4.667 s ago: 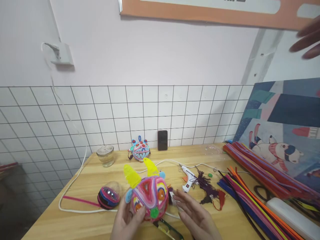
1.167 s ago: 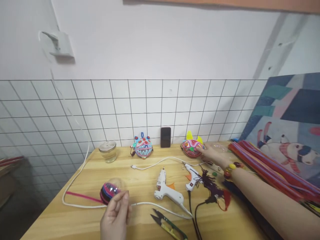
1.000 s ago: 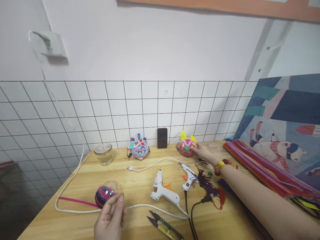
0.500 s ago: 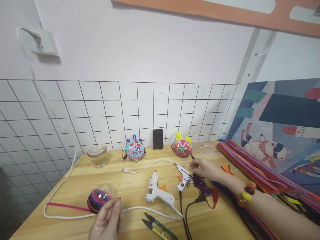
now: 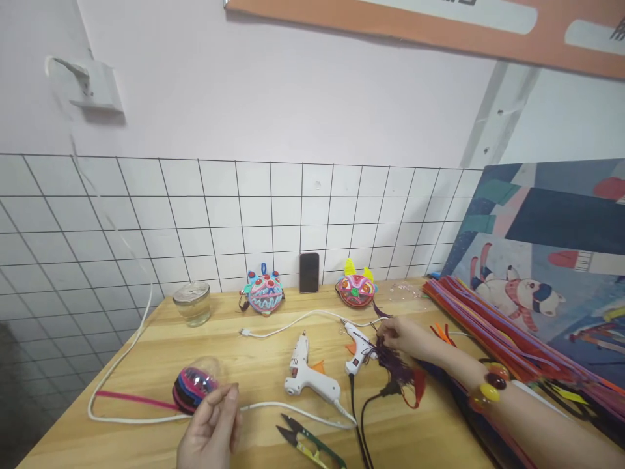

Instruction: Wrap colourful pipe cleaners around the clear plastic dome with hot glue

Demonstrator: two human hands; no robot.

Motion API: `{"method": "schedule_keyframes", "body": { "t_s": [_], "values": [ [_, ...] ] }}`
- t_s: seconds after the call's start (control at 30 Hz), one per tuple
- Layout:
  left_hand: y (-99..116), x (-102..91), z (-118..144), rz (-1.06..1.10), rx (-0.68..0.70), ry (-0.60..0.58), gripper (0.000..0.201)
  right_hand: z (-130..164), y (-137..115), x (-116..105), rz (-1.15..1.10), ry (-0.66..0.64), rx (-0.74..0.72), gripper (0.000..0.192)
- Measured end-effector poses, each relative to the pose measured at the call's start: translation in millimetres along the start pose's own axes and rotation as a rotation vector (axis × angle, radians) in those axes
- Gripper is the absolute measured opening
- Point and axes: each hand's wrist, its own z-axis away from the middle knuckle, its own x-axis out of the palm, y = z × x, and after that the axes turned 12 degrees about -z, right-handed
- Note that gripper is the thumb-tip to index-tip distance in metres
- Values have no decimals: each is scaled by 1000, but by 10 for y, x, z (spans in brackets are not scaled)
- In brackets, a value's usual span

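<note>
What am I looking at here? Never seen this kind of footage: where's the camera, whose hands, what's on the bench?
There is no machine: a person works with bare hands, filmed by one camera on their head looking forward and down.

The left hand rests against a clear plastic ball wrapped in pink, blue and black pipe cleaners; whether it has a grip on the ball is unclear. The right hand, with a beaded bracelet at the wrist, fingers a dark purple thread tassel.

On the wooden table lie two white glue guns, green-handled thread snips, a white cable and a stack of coloured pipe cleaners. By the tiled wall stand a glass jar, two colourful pipe-cleaner masks and a black phone.
</note>
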Motion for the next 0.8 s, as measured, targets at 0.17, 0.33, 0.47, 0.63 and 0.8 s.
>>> {"method": "schedule_keyframes", "body": {
  "t_s": [0.17,0.33,0.47,0.63,0.8],
  "values": [
    [-3,20,-6,-8,-2,-9,61,69,20,-195,-337,-25,21,25],
    [-24,32,4,-31,-12,-46,60,218,-71,-322,-661,-35,-17,22],
    [-35,18,3,-41,7,-64,58,317,-224,-331,-841,-42,-49,22],
    [-13,34,42,-110,64,-133,51,460,-530,-210,-960,-49,-88,34],
    [-74,163,271,-174,271,-136,42,671,-978,52,-949,-205,-120,35]
  ]
}}
